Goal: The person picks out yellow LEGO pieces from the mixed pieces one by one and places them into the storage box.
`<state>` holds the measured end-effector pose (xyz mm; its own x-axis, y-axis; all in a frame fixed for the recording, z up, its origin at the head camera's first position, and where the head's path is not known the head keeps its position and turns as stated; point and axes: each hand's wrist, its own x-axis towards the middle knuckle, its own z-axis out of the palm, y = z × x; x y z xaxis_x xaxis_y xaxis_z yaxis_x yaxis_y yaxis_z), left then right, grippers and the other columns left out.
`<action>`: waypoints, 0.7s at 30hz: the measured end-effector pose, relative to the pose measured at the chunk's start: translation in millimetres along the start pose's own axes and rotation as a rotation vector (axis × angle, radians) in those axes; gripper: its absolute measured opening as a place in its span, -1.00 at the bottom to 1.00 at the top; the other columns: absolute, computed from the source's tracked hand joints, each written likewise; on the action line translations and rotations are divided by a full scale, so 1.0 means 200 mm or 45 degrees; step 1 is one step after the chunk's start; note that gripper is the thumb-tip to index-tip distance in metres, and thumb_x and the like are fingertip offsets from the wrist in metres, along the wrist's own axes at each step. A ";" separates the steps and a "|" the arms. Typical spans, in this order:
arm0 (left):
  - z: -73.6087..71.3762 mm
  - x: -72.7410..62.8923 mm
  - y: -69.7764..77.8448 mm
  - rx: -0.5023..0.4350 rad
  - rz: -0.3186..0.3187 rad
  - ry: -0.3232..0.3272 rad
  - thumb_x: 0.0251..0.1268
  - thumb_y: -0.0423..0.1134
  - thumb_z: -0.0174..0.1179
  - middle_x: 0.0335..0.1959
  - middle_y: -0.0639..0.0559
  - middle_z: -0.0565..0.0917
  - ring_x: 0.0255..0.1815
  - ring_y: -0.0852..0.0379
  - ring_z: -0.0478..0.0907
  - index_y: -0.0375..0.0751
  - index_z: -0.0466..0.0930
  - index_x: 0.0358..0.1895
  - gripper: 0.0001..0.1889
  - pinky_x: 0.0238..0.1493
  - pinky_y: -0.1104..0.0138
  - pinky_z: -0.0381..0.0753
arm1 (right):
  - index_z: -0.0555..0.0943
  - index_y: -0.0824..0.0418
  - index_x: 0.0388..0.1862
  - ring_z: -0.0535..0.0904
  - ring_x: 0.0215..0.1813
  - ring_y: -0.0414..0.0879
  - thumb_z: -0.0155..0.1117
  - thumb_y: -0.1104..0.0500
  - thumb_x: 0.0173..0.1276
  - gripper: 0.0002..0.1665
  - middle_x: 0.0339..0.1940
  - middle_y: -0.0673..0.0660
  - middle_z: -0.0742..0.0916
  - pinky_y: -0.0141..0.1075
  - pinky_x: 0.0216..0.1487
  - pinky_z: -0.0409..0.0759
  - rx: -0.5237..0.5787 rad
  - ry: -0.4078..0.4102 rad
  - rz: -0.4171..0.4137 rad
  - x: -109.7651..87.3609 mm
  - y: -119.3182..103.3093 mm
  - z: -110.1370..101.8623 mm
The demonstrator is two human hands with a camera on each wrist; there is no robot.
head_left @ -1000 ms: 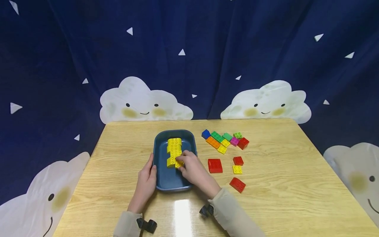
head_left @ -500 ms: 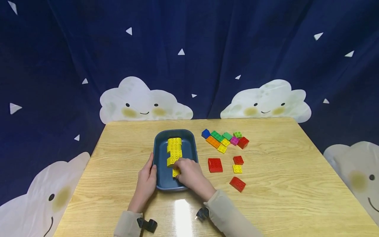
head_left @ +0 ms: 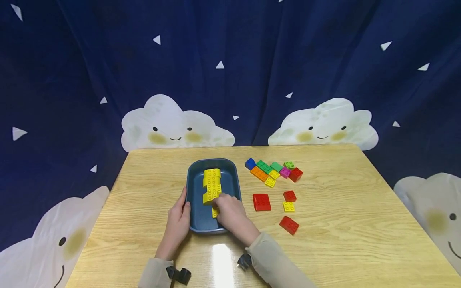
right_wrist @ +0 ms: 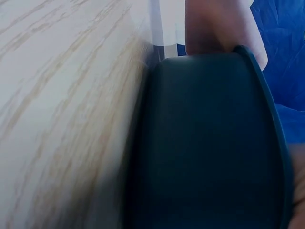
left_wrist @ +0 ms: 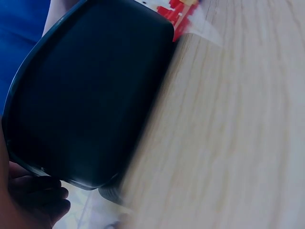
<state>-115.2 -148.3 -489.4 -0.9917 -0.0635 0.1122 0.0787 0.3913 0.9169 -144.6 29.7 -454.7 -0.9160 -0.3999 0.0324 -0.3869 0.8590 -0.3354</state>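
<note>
A dark blue tray [head_left: 201, 230] lies on the table with a row of yellow toy bricks [head_left: 212, 184] joined end to end inside it. My left hand [head_left: 179, 216] holds the tray's left wall, thumb near the rim. In the left wrist view, dark fingers [left_wrist: 45, 195] curl by the tray's lower corner. My right hand [head_left: 232, 212] reaches into the tray and pinches a small yellow brick [head_left: 215, 212] at the near end of the row, its fingers covering part of it. The right wrist view shows the tray's outer wall [right_wrist: 209, 143] with skin at its rim.
Right of the tray lie a red curved brick [head_left: 261, 202], a small red brick [head_left: 289, 196], a yellow brick [head_left: 288, 206] and another red brick [head_left: 289, 225]. Farther back is a cluster of mixed bricks, including an orange brick [head_left: 259, 173]. A blue curtain [head_left: 252, 72] hangs behind.
My right hand has drawn the small yellow brick toward the near side of the tray, then shifted slightly within it. The left hand and tray have stayed in place.
</note>
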 end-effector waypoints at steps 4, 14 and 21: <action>0.00 0.00 -0.01 0.003 0.001 0.001 0.58 -0.39 -0.18 0.56 -0.12 0.14 0.55 -0.02 0.07 -0.32 0.04 0.56 -0.45 0.50 0.05 0.13 | 0.79 0.13 -0.25 0.51 -0.44 -0.10 0.43 0.40 0.03 -0.70 -0.36 0.05 0.62 -0.29 -0.41 0.57 0.023 0.041 0.028 0.00 0.00 0.01; -0.01 0.01 -0.01 -0.006 0.009 -0.003 0.58 -0.38 -0.18 0.56 -0.13 0.14 0.55 -0.01 0.07 -0.30 0.03 0.56 -0.45 0.50 0.06 0.12 | 0.75 0.14 -0.31 0.50 -0.48 -0.10 0.43 0.40 0.04 -0.77 -0.45 0.03 0.59 -0.30 -0.52 0.51 -0.030 0.076 0.064 0.02 -0.01 0.01; 0.00 0.01 -0.02 -0.007 0.032 0.004 0.57 -0.40 -0.18 0.55 -0.17 0.15 0.55 -0.03 0.08 -0.35 0.04 0.55 -0.45 0.50 0.04 0.12 | 0.75 0.12 -0.35 0.54 -0.47 -0.10 0.44 0.38 0.01 -0.77 -0.47 0.01 0.64 -0.28 -0.52 0.52 -0.048 0.078 0.050 0.02 -0.02 0.00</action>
<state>-117.2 -150.3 -492.2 -0.9890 -0.0567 0.1366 0.1042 0.3878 0.9158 -146.4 24.9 -454.1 -0.9349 -0.3464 0.0775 -0.3531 0.8856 -0.3018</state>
